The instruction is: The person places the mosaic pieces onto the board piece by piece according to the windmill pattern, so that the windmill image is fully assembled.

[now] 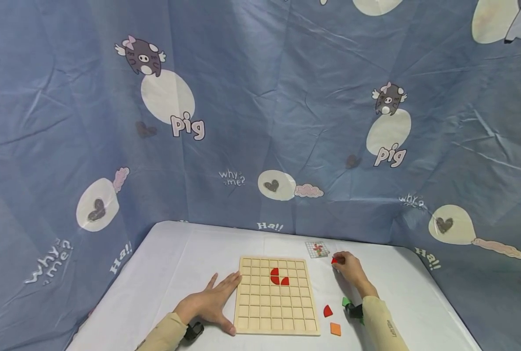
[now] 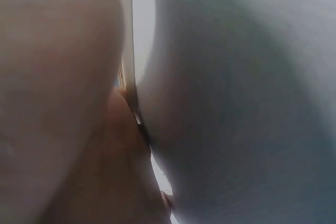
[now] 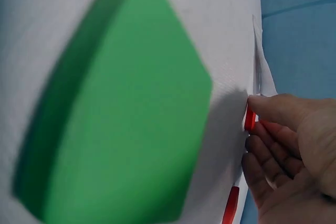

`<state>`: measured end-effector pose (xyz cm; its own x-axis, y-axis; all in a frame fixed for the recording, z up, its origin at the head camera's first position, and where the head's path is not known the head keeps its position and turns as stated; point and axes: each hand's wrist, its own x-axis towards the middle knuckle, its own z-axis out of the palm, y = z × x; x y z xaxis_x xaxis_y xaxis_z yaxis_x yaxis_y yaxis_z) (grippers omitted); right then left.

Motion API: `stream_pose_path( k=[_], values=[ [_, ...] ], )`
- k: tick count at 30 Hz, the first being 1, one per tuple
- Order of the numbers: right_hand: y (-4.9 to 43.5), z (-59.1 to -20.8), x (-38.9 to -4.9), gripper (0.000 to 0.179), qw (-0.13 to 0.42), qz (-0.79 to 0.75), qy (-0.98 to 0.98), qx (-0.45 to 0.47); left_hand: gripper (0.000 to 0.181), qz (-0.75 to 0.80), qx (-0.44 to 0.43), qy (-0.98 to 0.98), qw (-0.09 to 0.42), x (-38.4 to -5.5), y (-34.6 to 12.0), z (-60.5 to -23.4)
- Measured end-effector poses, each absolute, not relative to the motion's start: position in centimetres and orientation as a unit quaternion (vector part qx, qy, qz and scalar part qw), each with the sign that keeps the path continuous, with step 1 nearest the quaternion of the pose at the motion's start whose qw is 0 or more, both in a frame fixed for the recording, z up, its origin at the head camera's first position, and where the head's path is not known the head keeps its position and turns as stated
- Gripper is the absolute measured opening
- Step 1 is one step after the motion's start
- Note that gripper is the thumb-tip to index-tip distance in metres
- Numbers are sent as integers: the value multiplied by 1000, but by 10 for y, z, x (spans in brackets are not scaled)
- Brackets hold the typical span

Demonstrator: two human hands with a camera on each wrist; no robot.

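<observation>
Grid board [image 1: 264,312]: left edge touched by our left hand [image 1: 212,303], fingers spread, presumably to steady it. Red piece [image 1: 334,261]: small, so likely pinched in our right hand [image 1: 350,269], beyond the board's far right corner, near the pattern card [image 1: 311,251].

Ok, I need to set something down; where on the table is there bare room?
The table is bare left of the left hand, between the board and the curtain, and right of the right sleeve. It is crowded between board and right sleeve: a red piece, an orange square and a green piece.
</observation>
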<state>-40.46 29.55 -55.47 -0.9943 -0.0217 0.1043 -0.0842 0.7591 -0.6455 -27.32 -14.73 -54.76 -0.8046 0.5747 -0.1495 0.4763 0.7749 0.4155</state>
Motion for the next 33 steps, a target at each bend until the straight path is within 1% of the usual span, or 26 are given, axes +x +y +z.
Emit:
stream_pose_path(
  k=[11,18,24,33],
  values=[
    [294,-555,-402,25,57,312,-948,29,138,177,284,934,127,-271,-148,-548],
    [294,-554,-402,24,49,312,-948,30,138,180,283,933,127,-270,-147,-549],
    [294,-554,-402,20,55,318,-946,32,139,176,280,935,130,-271,-147,-548],
    [294,-557,-399,22,42,311,-949,15,138,170,284,935,129,-271,-147,-547]
  ],
)
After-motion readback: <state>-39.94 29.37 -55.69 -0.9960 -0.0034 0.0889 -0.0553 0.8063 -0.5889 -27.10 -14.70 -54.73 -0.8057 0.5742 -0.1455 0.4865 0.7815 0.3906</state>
